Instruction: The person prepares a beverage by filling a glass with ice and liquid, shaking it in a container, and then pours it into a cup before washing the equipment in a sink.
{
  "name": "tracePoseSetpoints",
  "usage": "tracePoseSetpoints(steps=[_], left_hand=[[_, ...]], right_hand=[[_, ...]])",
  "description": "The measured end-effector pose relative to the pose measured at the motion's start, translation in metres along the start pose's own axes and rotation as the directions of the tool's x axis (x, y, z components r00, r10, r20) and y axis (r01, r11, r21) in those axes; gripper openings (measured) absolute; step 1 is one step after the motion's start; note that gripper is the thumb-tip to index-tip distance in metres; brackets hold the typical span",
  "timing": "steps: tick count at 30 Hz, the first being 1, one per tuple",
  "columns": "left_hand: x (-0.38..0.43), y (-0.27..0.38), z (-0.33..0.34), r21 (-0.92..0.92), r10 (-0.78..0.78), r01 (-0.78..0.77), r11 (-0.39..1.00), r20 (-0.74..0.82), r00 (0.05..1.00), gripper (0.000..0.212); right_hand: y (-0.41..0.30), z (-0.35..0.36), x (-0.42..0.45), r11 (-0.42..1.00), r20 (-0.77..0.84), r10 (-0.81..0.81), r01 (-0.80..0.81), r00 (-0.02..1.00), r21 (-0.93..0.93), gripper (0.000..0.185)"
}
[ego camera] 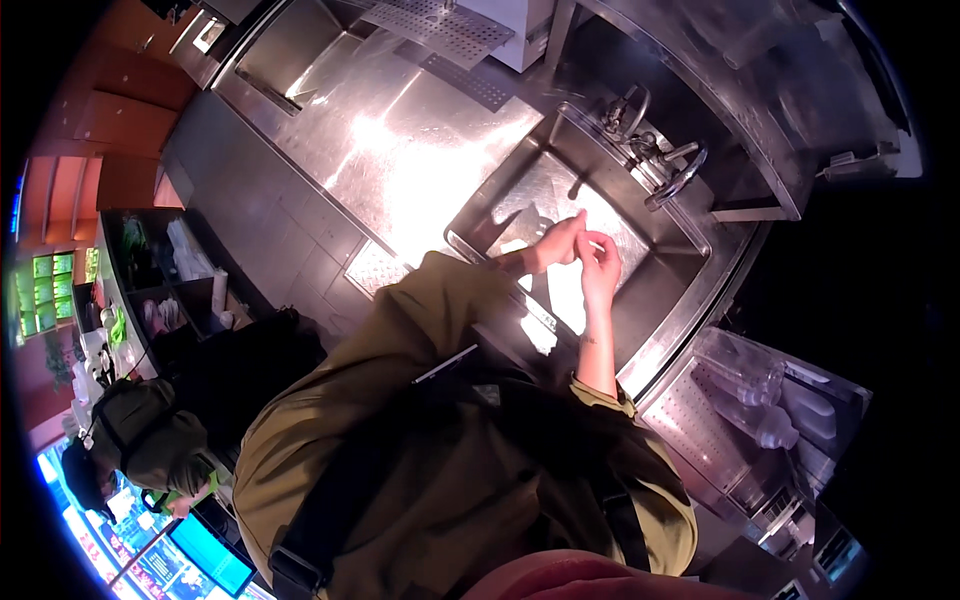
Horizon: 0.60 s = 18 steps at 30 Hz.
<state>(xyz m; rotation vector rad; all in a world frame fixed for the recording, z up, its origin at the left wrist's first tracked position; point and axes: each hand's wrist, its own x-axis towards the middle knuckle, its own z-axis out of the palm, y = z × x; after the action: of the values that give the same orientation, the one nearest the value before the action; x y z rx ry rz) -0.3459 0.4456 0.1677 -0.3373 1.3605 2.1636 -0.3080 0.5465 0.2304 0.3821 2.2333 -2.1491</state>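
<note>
Both of my hands are over a stainless steel sink basin, close together. My left hand reaches in from the left, its fingers pointing up and right towards the faucets. My right hand comes up from below with bent fingers, and its fingertips meet or overlap those of the left hand. Whether something small is between the fingers cannot be made out. Strong glare lies on the basin floor beneath them. Behind the far rim stand metal faucets with curved spouts.
A steel counter extends left to a second basin. Perforated metal shelving is above it. Clear plastic bottles lie on a drainer at right. Behind me at left are a shelf unit and another person.
</note>
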Motion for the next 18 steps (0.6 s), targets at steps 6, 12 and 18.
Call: tracePoseSetpoints(steps=[6,12,18], left_hand=[[-0.059,0.066,-0.049,0.076,-0.104,0.093,0.993,0.148,0.984,0.033],[-0.112,0.118,-0.128,0.443,0.261,-0.252,0.860,0.043,0.964,0.021],[-0.150,0.155,-0.215,0.319,0.375,-0.345,0.883,-0.036,0.926,0.029]], right_hand=[[0.015,-0.013,0.024,0.974,0.357,0.228,-0.210,0.906,-0.087,0.024],[-0.034,0.054,0.005,0.990,0.017,-0.046,0.043,0.999,0.138,0.016],[-0.075,0.160,0.014,0.858,0.133,0.040,-0.102,0.990,0.504,0.023]])
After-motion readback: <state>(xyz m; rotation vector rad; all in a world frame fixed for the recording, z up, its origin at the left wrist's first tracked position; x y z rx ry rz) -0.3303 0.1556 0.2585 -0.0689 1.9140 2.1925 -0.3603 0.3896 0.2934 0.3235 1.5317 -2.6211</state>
